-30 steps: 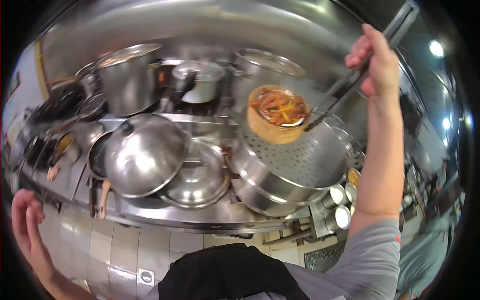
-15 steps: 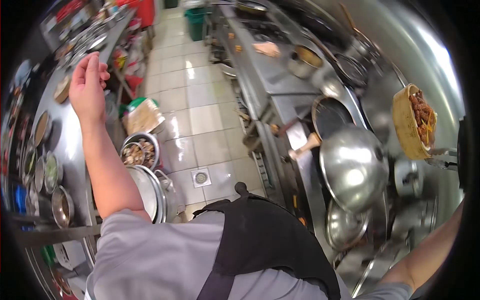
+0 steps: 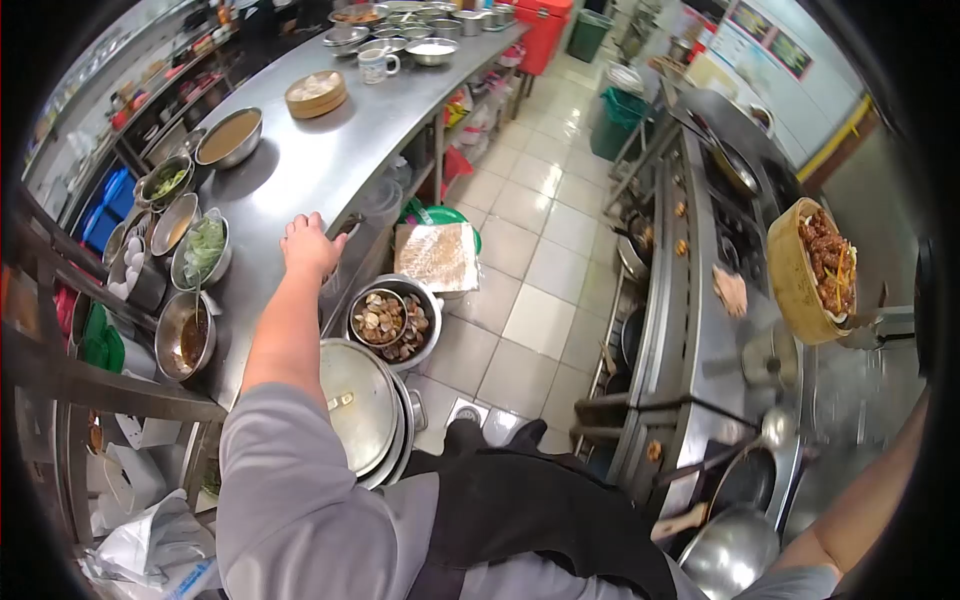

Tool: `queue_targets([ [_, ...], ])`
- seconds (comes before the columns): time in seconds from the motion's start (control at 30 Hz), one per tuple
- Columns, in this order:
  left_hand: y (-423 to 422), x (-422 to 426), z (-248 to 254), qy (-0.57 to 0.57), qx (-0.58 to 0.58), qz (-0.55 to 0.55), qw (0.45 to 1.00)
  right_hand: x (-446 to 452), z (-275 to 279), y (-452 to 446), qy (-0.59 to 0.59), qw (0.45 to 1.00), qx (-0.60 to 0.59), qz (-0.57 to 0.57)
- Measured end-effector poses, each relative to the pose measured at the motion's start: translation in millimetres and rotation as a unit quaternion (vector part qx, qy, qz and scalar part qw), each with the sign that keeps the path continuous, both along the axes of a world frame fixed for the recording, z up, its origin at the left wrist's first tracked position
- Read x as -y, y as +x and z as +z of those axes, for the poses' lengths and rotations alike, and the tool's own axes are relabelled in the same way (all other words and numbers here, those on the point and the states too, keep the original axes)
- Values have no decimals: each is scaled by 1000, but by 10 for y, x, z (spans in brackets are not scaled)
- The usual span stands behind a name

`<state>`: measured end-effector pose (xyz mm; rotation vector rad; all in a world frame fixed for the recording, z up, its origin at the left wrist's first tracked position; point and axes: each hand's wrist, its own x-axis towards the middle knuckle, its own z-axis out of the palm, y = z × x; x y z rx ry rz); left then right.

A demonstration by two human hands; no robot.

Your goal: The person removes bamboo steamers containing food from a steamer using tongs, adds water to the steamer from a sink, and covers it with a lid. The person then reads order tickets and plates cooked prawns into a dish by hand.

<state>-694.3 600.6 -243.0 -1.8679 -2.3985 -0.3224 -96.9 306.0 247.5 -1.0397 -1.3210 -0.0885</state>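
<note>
My left hand [image 3: 312,248] reaches out over the front edge of the steel worktable [image 3: 290,165], palm down. Its fingers are spread and nothing is in them. On the right, a round bamboo steamer basket [image 3: 795,280] of glazed brown meat [image 3: 830,262] with yellow shreds on top is held up, tilted towards the camera. Metal tongs [image 3: 880,326] grip its lower rim and run to the right edge of the view. My right forearm [image 3: 870,490] rises towards the tongs, but the right hand itself lies outside the picture.
Bowls of sauce [image 3: 230,138] and greens [image 3: 203,250] line the worktable, with another bamboo steamer [image 3: 316,95] and a mug [image 3: 378,67] farther back. A pot of clams [image 3: 385,320] and a lidded pot [image 3: 350,400] stand below. Stoves [image 3: 700,370] run along the right.
My view has turned left, towards the worktable. My left hand has gone from raised with curled fingers to lowered and spread over the table edge. The steamer stays held at the right.
</note>
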Motion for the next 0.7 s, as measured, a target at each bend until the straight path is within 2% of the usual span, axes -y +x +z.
queue_targets([
  [0.13,-134,-197,-201,83,-28,0,996,-1001,-255,-90,-28,998,-23,54],
  [0.23,-114,-235,-226,97,0,15,995,-2013,-517,-359,55,983,-172,-7],
  [0.3,-75,-193,-196,113,-6,31,993,-2604,-645,-126,12,974,-196,117],
  [0.33,-67,-210,-238,150,-15,43,988,-2951,-620,301,-61,952,-152,259],
  [0.4,-59,-228,-270,182,-22,59,981,-3563,-707,406,-121,912,-109,375],
  [0.43,-50,-253,-279,196,-25,67,978,-3828,-814,172,-111,920,-117,358],
  [0.47,-30,-302,-280,186,-20,91,978,-4331,-950,-134,-117,907,-134,382],
  [0.7,-67,-301,-203,161,3,100,982,-5952,-1345,-1213,-90,844,-151,508],
])
